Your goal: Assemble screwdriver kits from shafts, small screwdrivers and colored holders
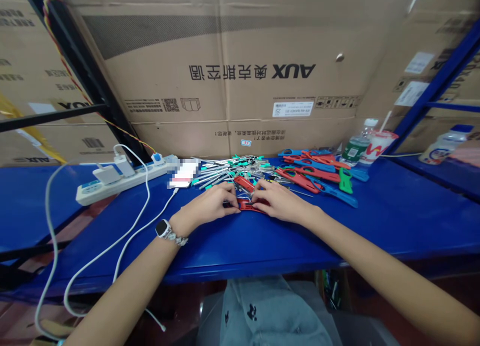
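Both hands meet at a red plastic piece (245,205) lying low over the blue tabletop. My left hand (215,203) pinches its left end, with a wristwatch and bracelet on that arm. On the other end, the fingers of my right hand (275,201) are closed. Parts of the piece are hidden under the fingers. Just behind it lies another red plastic piece (245,184), against a loose pile of thin metal rods (221,172) with green ends. Beyond my right hand is a heap of red and blue plastic handle-like pieces (302,178), with a green one (345,181) among them.
A phone (183,174) lies left of the rods, its white cable running forward. A white power strip (123,181) with plugs stands further left. A water bottle (358,143), a paper cup (377,147) and another bottle (448,145) stand right. A large cardboard box (232,36) backs the tabletop (307,246).
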`<state>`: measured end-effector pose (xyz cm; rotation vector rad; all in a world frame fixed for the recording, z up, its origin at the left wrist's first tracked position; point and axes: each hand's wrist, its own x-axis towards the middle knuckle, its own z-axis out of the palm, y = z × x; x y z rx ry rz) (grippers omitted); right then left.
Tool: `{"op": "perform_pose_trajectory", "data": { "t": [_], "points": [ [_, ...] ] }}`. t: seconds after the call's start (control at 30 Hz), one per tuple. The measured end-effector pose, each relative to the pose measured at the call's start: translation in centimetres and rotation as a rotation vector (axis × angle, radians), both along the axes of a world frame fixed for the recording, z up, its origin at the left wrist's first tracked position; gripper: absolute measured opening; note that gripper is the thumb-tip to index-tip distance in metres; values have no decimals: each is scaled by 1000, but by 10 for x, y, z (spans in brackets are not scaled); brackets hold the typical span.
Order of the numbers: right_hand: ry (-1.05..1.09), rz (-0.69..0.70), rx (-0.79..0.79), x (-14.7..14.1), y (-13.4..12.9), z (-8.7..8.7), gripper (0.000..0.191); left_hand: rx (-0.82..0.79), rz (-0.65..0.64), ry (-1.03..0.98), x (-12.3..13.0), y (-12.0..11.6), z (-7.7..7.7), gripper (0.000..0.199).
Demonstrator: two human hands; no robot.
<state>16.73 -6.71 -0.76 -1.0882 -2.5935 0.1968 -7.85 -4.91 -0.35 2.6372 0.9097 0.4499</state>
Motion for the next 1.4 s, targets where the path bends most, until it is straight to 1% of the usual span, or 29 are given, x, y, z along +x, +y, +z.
{"op": "perform_pose_trajectory", "data": {
  "t": [0.13,0.2,0.4,0.47,0.7,0.83,1.03,1.17,1.3,1.4],
  "points": [
    [61,29,1,-2,0,0,13,1,-16,-23,2,1,-4,11],
    [50,37,24,-3,-3,-1,14,10,-8,-27,3,0,-5,12],
    [-20,40,210,-6,-14,-9,21,25,28,-22,5,-2,-5,15],
    [-23,43,245,-6,-16,-11,23,25,31,-15,5,-3,-4,15],
    [-66,33,252,-6,-26,-17,30,24,52,-21,7,-7,-1,18],
    [-106,13,226,-3,-30,-18,35,35,38,-22,8,-7,-2,20],
    [-43,63,139,4,-27,-17,39,70,34,-11,7,-7,-2,23],
    [10,71,96,7,-26,-18,41,174,-5,-37,7,-8,-3,11],
    [100,85,10,9,-23,-16,35,274,-92,3,11,-7,-9,16],
    [175,102,-64,12,-20,-14,34,320,-112,37,15,-8,-13,21]
  ]
}}
